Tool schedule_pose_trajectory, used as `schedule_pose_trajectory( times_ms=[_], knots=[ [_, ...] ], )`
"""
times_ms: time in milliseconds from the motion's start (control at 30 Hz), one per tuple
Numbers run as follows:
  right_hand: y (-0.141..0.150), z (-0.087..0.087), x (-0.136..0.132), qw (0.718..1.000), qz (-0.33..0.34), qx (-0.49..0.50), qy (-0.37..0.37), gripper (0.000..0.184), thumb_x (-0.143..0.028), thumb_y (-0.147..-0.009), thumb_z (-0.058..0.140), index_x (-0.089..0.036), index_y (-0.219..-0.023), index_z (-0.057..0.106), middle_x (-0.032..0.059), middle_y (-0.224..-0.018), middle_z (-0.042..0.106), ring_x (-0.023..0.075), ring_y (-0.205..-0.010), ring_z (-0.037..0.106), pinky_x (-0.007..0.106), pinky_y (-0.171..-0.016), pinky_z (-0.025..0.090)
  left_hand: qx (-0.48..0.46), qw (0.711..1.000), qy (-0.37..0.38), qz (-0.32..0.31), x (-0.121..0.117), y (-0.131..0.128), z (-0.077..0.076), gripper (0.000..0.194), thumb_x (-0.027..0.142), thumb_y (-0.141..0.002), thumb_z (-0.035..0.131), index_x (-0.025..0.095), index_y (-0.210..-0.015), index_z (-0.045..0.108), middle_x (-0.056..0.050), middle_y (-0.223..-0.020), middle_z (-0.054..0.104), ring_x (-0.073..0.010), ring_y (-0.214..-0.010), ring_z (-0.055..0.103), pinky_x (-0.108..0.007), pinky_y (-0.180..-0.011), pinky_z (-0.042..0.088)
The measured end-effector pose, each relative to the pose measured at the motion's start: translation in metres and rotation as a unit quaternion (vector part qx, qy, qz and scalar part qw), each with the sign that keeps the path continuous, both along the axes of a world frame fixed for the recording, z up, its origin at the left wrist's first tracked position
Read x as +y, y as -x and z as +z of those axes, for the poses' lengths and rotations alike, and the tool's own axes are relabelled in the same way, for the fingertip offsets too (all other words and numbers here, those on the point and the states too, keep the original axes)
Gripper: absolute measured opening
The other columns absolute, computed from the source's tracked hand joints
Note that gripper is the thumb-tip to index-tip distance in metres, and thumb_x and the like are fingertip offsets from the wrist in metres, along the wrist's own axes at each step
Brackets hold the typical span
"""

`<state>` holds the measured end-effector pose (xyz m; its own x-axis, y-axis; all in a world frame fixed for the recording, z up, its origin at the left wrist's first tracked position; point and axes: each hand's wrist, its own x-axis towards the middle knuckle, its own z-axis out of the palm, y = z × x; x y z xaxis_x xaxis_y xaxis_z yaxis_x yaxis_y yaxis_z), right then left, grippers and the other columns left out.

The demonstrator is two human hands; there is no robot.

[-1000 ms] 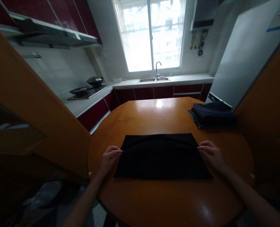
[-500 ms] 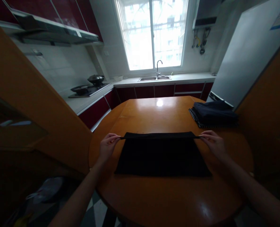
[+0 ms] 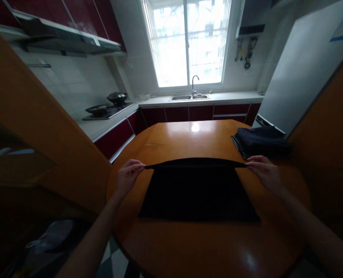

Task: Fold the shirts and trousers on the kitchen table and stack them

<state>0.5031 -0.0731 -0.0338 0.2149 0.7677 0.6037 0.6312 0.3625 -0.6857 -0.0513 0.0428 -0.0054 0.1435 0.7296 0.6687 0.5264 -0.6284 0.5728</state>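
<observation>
A black cloth [image 3: 198,195] lies spread on the wooden table [image 3: 188,247], its near edge wider than its far edge. My left hand [image 3: 127,177] pinches the cloth's far left corner between thumb and fingers. At the opposite end, my right hand [image 3: 265,173] pinches the far right corner. Between the two hands the far edge is drawn out sideways, with a strip of fabric bowing upward along it. What kind of garment or cloth it is, I cannot tell.
Folded dark fabric [image 3: 262,142] is stacked at the table's far right, just beyond my right hand. Behind the table run a counter with a sink [image 3: 188,97] and a stove [image 3: 110,111] with pans. A fridge [image 3: 307,65] stands at right.
Both hands have moved slightly outward, stretching the far edge wider. The strip along that edge now arches up in the middle, where it was nearly straight.
</observation>
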Motion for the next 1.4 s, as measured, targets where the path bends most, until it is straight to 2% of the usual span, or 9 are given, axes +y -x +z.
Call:
schedule_pose_trajectory(
  times_ms=[167, 233, 300, 500, 667, 800, 1000, 1233, 1400],
  knots=[
    [-0.002, -0.041, -0.065, 0.992, 0.057, -0.101, 0.051, 0.018, -0.044, -0.09, 0.063, -0.039, -0.091, 0.081, 0.008, -0.109, 0.069, 0.029, -0.099, 0.066, 0.042, -0.077, 0.057, 0.082, 0.993, 0.06, -0.063, -0.059, 0.025, -0.036, 0.014, 0.039, -0.088, 0.068, 0.032, -0.086, 0.08, -0.005, -0.09, 0.072, -0.0209, -0.079, 0.07, -0.032, -0.068, 0.059],
    [-0.002, -0.054, -0.079, 0.987, 0.077, -0.13, 0.065, 0.019, -0.042, -0.091, 0.063, -0.04, -0.095, 0.081, 0.0085, -0.109, 0.069, 0.0294, -0.099, 0.066, 0.042, -0.074, 0.057, 0.092, 0.99, 0.073, -0.074, -0.074, 0.029, -0.046, 0.015, 0.038, -0.089, 0.066, 0.033, -0.088, 0.08, -0.006, -0.091, 0.073, -0.0221, -0.081, 0.071, -0.033, -0.069, 0.06],
    [-0.001, -0.06, -0.087, 0.986, 0.081, -0.13, 0.069, 0.018, -0.04, -0.091, 0.063, -0.041, -0.097, 0.08, 0.0088, -0.108, 0.069, 0.0294, -0.1, 0.065, 0.042, -0.075, 0.057, 0.087, 0.992, 0.068, -0.063, -0.082, 0.031, -0.05, 0.015, 0.037, -0.09, 0.065, 0.034, -0.089, 0.08, -0.005, -0.091, 0.074, -0.0222, -0.081, 0.072, -0.034, -0.072, 0.061],
    [0.003, -0.051, -0.1, 0.991, 0.044, -0.113, 0.053, 0.021, -0.04, -0.092, 0.06, -0.04, -0.097, 0.08, 0.0093, -0.109, 0.07, 0.0294, -0.098, 0.065, 0.043, -0.074, 0.056, 0.08, 0.996, 0.045, -0.018, -0.093, 0.041, -0.051, 0.013, 0.037, -0.09, 0.066, 0.034, -0.089, 0.078, -0.002, -0.094, 0.073, -0.0213, -0.086, 0.071, -0.035, -0.079, 0.06],
    [0.005, -0.059, -0.12, 0.985, 0.07, -0.152, 0.031, 0.02, -0.035, -0.092, 0.064, -0.042, -0.103, 0.079, 0.0081, -0.108, 0.07, 0.0283, -0.1, 0.065, 0.041, -0.073, 0.058, 0.119, 0.991, 0.043, -0.045, -0.106, 0.052, -0.064, 0.017, 0.039, -0.094, 0.063, 0.032, -0.091, 0.079, -0.003, -0.094, 0.073, -0.0197, -0.084, 0.072, -0.031, -0.073, 0.06],
    [0.005, -0.069, -0.126, 0.976, 0.099, -0.193, 0.008, 0.025, -0.023, -0.094, 0.062, -0.037, -0.109, 0.077, 0.007, -0.111, 0.068, 0.0239, -0.104, 0.063, 0.037, -0.079, 0.058, 0.138, 0.987, 0.05, -0.061, -0.113, 0.051, -0.068, 0.02, 0.039, -0.095, 0.063, 0.028, -0.089, 0.079, -0.003, -0.093, 0.073, -0.0167, -0.084, 0.072, -0.026, -0.074, 0.059],
    [0.003, -0.064, -0.128, 0.969, 0.107, -0.22, -0.005, 0.031, -0.015, -0.093, 0.062, -0.033, -0.114, 0.075, 0.0078, -0.114, 0.066, 0.0235, -0.106, 0.061, 0.035, -0.08, 0.057, 0.132, 0.988, 0.044, -0.071, -0.118, 0.052, -0.064, 0.02, 0.037, -0.097, 0.063, 0.027, -0.093, 0.08, -0.004, -0.095, 0.072, -0.0161, -0.085, 0.072, -0.024, -0.073, 0.058],
    [0.004, -0.069, -0.135, 0.967, 0.111, -0.231, -0.001, 0.029, -0.015, -0.094, 0.061, -0.031, -0.113, 0.075, 0.0086, -0.112, 0.066, 0.0223, -0.105, 0.062, 0.033, -0.079, 0.057, 0.132, 0.987, 0.047, -0.077, -0.124, 0.049, -0.067, 0.024, 0.04, -0.097, 0.062, 0.028, -0.09, 0.081, -0.003, -0.092, 0.073, -0.0156, -0.083, 0.072, -0.024, -0.073, 0.058],
    [0.006, -0.064, -0.135, 0.96, 0.118, -0.255, 0.009, 0.029, -0.017, -0.095, 0.059, -0.031, -0.113, 0.076, 0.0089, -0.112, 0.068, 0.0232, -0.106, 0.062, 0.035, -0.082, 0.056, 0.145, 0.983, 0.06, -0.091, -0.122, 0.054, -0.07, 0.022, 0.037, -0.098, 0.062, 0.028, -0.094, 0.081, -0.005, -0.098, 0.072, -0.0157, -0.088, 0.071, -0.024, -0.075, 0.057]
  ],
)
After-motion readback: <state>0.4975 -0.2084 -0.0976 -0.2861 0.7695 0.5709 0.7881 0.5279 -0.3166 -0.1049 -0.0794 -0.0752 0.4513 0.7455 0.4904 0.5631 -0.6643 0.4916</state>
